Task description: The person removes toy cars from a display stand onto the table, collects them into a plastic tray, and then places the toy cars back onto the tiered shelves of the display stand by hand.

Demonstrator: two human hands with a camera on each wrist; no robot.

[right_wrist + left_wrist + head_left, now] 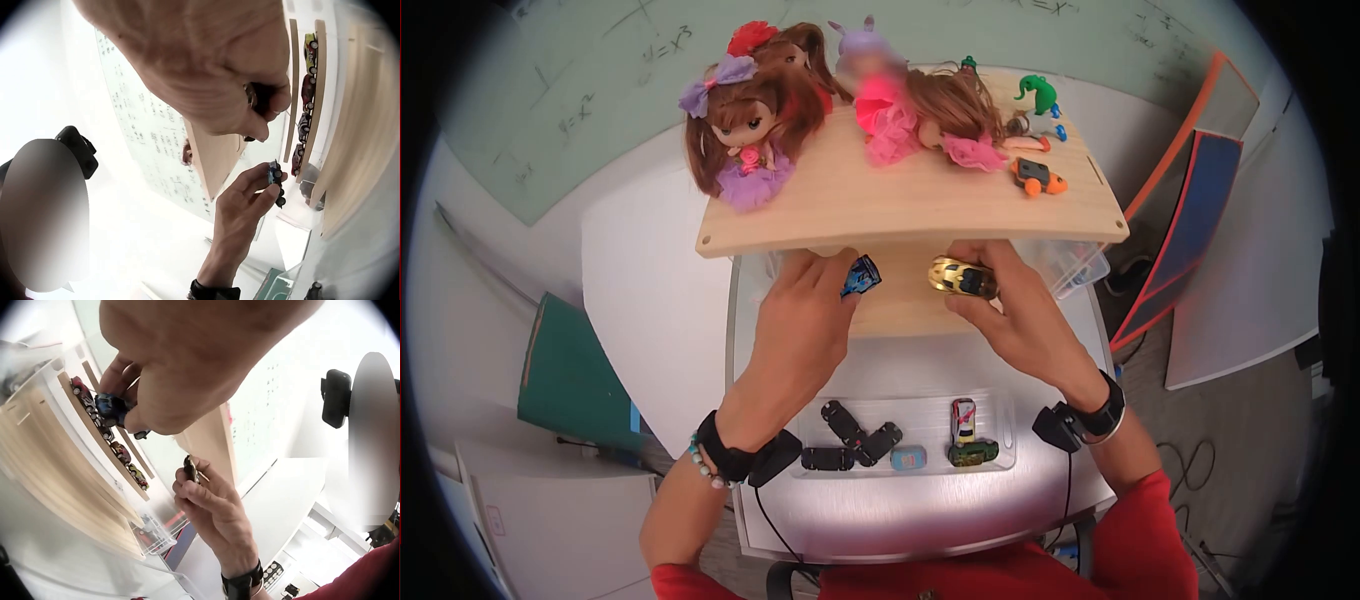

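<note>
In the head view my left hand (pixel 800 315) grips a small blue toy car (pixel 861 277) between thumb and fingers, just below the front edge of the wooden shelf top (pixel 880 215). Beside it on the right, my right hand (pixel 1022 315) pinches a gold and black toy car (pixel 962 277). Both cars are held off the surfaces. On a lower shelf tier, hidden from the head camera, the left wrist view shows several toy cars (pixel 120 452) in a row. The blue car (pixel 111 407) overlaps that row there.
Nearer my body lies a clear plastic tray (pixel 930 425) with several toy cars. Dolls (pixel 745 130) and small toys, among them a green elephant (pixel 1038 95), sit on the shelf top. Clear plastic bins (pixel 1082 270) flank the shelf. An orange-edged panel (pixel 1190 220) stands at right.
</note>
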